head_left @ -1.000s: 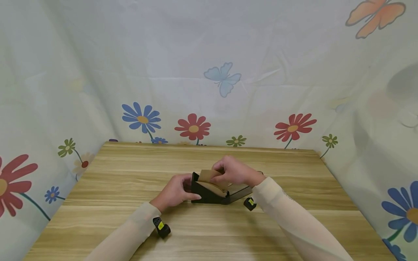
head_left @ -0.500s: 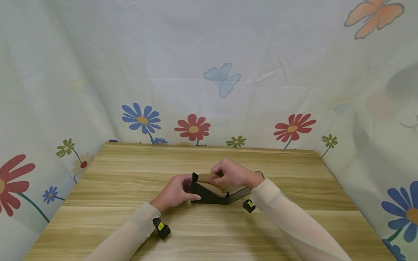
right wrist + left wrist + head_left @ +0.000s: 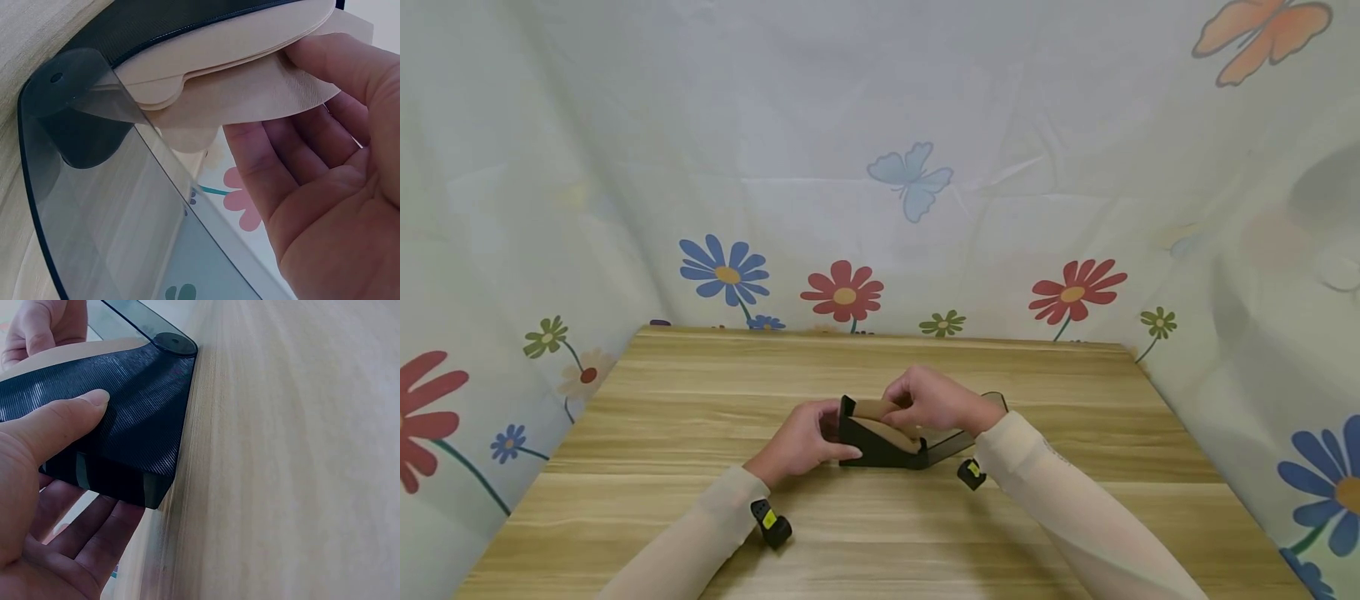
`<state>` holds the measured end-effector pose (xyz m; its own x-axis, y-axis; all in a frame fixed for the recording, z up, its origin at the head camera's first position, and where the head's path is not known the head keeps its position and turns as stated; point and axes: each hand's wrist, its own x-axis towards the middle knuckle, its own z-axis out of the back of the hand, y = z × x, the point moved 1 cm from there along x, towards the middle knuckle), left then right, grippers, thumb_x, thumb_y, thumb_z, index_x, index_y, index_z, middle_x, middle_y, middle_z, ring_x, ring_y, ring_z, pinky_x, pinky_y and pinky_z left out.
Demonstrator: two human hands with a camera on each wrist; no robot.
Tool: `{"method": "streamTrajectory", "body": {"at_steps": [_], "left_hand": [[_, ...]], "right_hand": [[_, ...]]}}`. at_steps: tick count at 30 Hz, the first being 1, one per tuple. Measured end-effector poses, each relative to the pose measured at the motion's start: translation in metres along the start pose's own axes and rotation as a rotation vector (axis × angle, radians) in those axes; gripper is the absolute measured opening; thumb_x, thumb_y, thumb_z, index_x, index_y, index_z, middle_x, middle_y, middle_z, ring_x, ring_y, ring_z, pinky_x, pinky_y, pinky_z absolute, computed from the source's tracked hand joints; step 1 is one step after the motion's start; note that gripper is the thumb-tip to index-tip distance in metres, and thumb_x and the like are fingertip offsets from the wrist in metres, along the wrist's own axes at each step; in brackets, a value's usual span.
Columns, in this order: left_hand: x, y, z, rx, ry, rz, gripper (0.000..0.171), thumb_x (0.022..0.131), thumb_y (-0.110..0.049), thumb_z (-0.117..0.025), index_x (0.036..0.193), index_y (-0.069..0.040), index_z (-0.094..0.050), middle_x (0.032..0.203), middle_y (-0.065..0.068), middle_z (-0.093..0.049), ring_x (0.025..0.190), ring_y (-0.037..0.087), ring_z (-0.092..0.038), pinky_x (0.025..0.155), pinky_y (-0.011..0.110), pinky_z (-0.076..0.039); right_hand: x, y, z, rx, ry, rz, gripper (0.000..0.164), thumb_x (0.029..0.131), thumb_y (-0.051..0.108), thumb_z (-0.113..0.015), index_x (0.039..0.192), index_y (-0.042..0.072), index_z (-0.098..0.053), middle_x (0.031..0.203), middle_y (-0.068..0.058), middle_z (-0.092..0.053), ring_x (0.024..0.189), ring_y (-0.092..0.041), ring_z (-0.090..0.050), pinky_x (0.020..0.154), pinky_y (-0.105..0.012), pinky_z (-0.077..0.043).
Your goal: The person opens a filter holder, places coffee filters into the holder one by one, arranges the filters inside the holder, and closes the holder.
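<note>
A black box [image 3: 880,452] with a ribbed side and a sloping open top stands on the table, holding brown coffee filters [image 3: 231,50]. My left hand [image 3: 801,437] grips its left end, thumb along the ribbed side [image 3: 137,419] and fingers beneath the end in the left wrist view. My right hand [image 3: 936,398] is over the opening. It pinches a coffee filter [image 3: 256,94] between thumb and fingers, behind the other filters. The box's clear smoky lid [image 3: 106,212] is swung open on its hinge, partly hidden by my right hand in the head view.
The wood-grain table [image 3: 700,375] stretches around the box. A white cloth [image 3: 760,167] printed with flowers and butterflies hangs behind and at both sides. Each wrist wears a small black camera [image 3: 772,525].
My right hand has lowered slightly, bringing the pinched coffee filter from standing up above the box down into its opening. The left hand and the box have stayed in place.
</note>
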<state>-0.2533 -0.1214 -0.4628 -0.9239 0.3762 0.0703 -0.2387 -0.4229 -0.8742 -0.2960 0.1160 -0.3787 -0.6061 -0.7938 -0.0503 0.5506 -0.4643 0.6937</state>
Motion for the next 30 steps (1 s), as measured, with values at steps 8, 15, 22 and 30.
{"method": "streamTrajectory", "body": {"at_steps": [8, 15, 22, 30], "left_hand": [[0.0016, 0.0045, -0.0009, -0.010, 0.000, 0.003, 0.035, 0.078, -0.025, -0.091, 0.107, -0.020, -0.072, 0.097, -0.002, -0.075, 0.087, 0.015, -0.069, 0.078, 0.029, -0.053], [0.0022, 0.0064, -0.0016, -0.021, 0.002, 0.010, 0.037, 0.077, -0.027, -0.092, 0.107, -0.019, -0.072, 0.096, -0.001, -0.075, 0.087, 0.015, -0.068, 0.076, 0.029, -0.052], [0.0023, 0.0059, -0.0009, -0.015, 0.002, 0.019, 0.037, 0.077, -0.027, -0.092, 0.107, -0.020, -0.073, 0.096, -0.002, -0.075, 0.087, 0.015, -0.069, 0.079, 0.029, -0.053], [0.0012, 0.0018, 0.0004, -0.008, 0.000, 0.027, 0.037, 0.077, -0.029, -0.092, 0.107, -0.020, -0.072, 0.097, -0.004, -0.075, 0.088, 0.014, -0.068, 0.080, 0.030, -0.053]], "right_hand": [[0.0004, 0.0011, -0.0015, 0.009, 0.033, 0.000, 0.025, 0.098, 0.014, -0.070, 0.072, 0.014, -0.069, 0.063, 0.008, -0.049, 0.058, -0.006, -0.045, 0.060, -0.023, -0.040], [0.0004, 0.0010, -0.0017, 0.011, 0.054, -0.025, 0.022, 0.099, 0.016, -0.068, 0.078, 0.016, -0.074, 0.064, 0.008, -0.052, 0.059, -0.007, -0.047, 0.060, -0.023, -0.041], [-0.0001, 0.0016, -0.0035, 0.011, 0.085, -0.013, 0.023, 0.101, 0.016, -0.064, 0.080, 0.017, -0.073, 0.064, 0.009, -0.052, 0.059, -0.006, -0.048, 0.060, -0.023, -0.043], [-0.0024, 0.0036, -0.0029, 0.014, 0.129, -0.041, 0.027, 0.105, 0.016, -0.058, 0.081, 0.018, -0.071, 0.066, 0.009, -0.047, 0.057, -0.006, -0.043, 0.060, -0.024, -0.040]]}}
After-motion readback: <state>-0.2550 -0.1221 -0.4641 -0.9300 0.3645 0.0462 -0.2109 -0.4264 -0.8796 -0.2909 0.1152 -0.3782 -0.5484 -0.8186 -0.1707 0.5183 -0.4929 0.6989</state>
